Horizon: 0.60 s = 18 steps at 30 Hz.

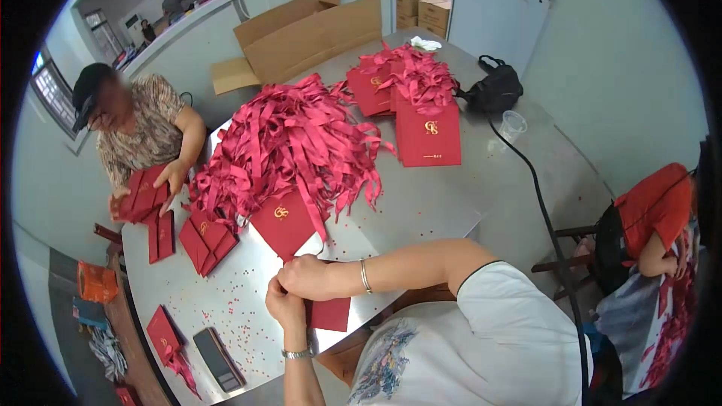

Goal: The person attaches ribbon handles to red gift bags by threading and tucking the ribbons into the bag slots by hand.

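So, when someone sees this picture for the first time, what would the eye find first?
Most likely the big tangled heap of pinkish-red ribbons on the table, slightly left of picture centre. After that, perhaps the gold-marked red packets to its right, and the co-worker in a dark cap on the left, holding similar packets.

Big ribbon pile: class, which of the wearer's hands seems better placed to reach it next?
Probably the right hand: it lies nearer the big ribbon pile; the left hand sits lower in view.

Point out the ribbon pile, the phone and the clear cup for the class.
Ribbon pile (289, 135), head view: middle of the heap.
Phone (216, 356), head view: its screen.
Clear cup (514, 126), head view: its side wall.
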{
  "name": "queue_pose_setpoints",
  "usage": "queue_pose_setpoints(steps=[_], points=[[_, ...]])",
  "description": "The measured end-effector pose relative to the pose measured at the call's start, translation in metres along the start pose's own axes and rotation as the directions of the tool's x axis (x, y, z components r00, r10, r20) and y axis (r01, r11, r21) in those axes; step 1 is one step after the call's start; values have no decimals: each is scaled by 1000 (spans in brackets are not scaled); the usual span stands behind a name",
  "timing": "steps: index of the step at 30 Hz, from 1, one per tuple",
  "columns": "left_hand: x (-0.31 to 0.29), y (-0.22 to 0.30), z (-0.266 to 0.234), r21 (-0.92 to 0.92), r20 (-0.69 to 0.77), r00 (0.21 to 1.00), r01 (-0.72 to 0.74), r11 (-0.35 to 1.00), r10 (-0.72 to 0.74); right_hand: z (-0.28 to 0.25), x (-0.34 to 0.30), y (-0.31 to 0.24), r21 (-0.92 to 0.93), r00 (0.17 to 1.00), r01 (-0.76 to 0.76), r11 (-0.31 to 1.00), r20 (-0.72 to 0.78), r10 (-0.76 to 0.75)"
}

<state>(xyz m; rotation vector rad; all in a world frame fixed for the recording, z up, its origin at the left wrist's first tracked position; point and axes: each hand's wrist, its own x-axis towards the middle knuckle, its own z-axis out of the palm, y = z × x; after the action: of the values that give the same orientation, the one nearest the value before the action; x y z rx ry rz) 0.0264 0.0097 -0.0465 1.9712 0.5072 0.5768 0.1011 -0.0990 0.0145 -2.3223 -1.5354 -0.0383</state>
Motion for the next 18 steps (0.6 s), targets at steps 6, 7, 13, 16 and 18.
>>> queue_pose_setpoints(steps=[6, 7, 13, 16, 18], points=[[-6, 19, -1, 13, 49, 997, 55, 998, -56, 0, 4, 17, 287, 990, -139, 948, 19, 139], [-6, 22, -1, -46, 56, 997, 64, 997, -62, 5, -1, 15, 284, 992, -103, 953, -41, 120], [-4, 37, -15, 28, 190, 982, -1, 1000, -4, 5, -12, 28, 380, 983, -158, 911, -24, 181], [-8, 53, -18, 67, 252, 966, 45, 997, -60, 2, -24, 31, 374, 997, -51, 926, -37, 70], [-5, 51, -24, 19, 249, 968, -21, 1000, 15, 2, -28, 31, 444, 994, -37, 895, -76, 79]])
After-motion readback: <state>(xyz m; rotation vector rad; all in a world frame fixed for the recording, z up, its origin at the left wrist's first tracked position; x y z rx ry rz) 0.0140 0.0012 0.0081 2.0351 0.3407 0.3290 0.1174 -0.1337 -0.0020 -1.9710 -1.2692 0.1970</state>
